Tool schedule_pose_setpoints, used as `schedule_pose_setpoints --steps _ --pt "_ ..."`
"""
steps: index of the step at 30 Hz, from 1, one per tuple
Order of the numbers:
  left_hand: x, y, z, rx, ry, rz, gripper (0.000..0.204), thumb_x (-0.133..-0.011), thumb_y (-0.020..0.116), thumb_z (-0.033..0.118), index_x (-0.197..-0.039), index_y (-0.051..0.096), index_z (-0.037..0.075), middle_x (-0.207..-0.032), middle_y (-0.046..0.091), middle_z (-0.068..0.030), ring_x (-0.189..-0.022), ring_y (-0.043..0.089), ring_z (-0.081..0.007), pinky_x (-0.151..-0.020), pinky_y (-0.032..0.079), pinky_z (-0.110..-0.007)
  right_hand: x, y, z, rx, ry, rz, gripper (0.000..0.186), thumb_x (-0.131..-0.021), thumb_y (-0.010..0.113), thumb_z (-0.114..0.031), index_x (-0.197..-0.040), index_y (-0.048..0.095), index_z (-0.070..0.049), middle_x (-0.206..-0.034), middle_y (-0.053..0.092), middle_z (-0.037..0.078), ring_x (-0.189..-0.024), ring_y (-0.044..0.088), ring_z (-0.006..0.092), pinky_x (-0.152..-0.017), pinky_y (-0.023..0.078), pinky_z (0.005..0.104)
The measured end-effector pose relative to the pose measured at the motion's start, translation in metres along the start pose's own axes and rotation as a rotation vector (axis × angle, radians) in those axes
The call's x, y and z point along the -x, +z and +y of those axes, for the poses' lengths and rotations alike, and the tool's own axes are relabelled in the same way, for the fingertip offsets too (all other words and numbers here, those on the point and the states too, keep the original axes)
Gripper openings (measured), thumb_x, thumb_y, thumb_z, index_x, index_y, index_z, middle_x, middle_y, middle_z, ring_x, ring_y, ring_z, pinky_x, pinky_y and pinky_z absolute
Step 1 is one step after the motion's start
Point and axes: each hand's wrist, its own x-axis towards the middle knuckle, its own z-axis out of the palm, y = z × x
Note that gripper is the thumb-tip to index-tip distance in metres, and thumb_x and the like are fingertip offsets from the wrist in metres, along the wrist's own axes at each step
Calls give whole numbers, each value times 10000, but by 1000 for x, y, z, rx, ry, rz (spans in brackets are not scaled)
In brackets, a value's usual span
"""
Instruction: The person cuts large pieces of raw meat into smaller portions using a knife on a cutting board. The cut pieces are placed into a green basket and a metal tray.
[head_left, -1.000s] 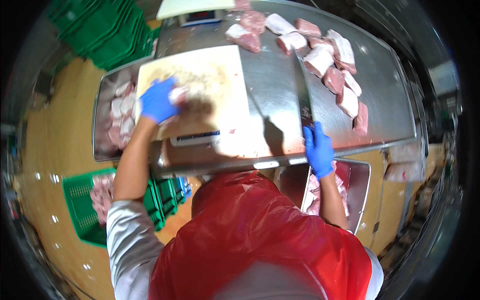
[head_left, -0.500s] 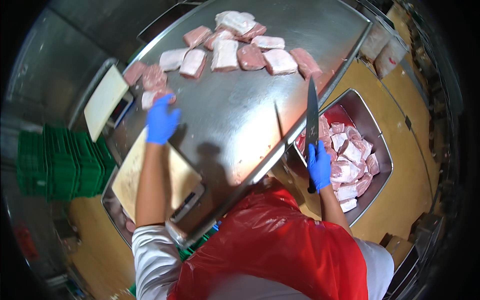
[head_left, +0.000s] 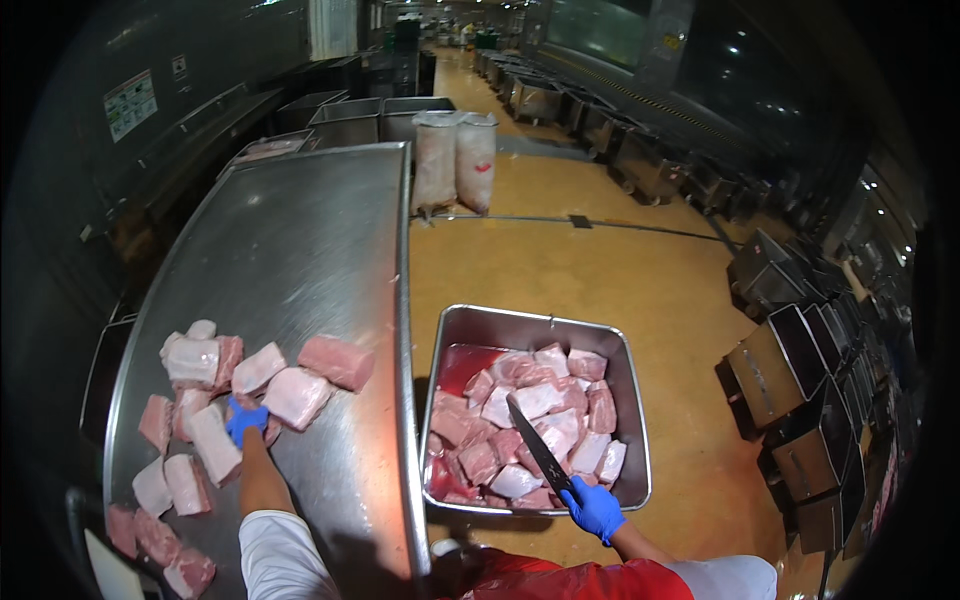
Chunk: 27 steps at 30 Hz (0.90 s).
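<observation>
My left hand (head_left: pixel 246 420), in a blue glove, reaches among several cut meat pieces on the steel table; its fingertips are partly hidden, so its grip is unclear. A pale piece (head_left: pixel 212 442) lies against it, with another (head_left: pixel 298 395) just to the right. My right hand (head_left: pixel 595 510), also gloved, is closed on the handle of a long dark knife (head_left: pixel 539 445). The blade points up and left over a steel bin (head_left: pixel 628 390) heaped with meat chunks (head_left: pixel 480 460) and some red liquid.
The steel table (head_left: pixel 300 230) fills the left. A white board (head_left: pixel 105 560) is at lower left. Two filled bags (head_left: pixel 434 165) stand beyond the table's corner, near steel tubs (head_left: pixel 345 120). Tipped steel carts (head_left: pixel 770 360) line the right side of the yellow floor (head_left: pixel 590 270). Distant people (head_left: pixel 467 32) appear far back.
The view has swung up and round toward the aisle. My left hand has moved from the cutting board into the meat pieces. My right hand still holds the knife, now over the bin.
</observation>
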Motion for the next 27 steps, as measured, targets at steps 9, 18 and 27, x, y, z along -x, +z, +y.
schedule_pose_setpoints --steps 9,18,27 --pt "152 -37 -83 1575 -449 -352 643 -794 738 132 -1354 424 165 -1026 618 -66 -929 650 -264 -713 587 -435 -25 33 -41 -66 -176 -58 300 -1011 589 -344 -1130 581 -69 -810 703 233 -750 675 465 -654 511 556" --pt "472 -277 -20 2384 -546 190 492 -912 654 222 -1361 550 49 -1256 643 -125 -1150 631 -241 -1044 492 -409 -111 60 -172 -100 -886 -194 272 -1046 563 -278 -1154 607 -33 -749 679 185 -590 657 311 -539 508 434" --pt "705 -360 -157 764 -576 611 291 -931 653 162 -1177 626 9 -1080 694 -140 -1000 675 -263 -854 535 -379 -42 106 -288 -370 -1082 -684 251 -1076 538 -271 -1046 578 -25 -689 575 23 -515 489 86 -441 391 280"
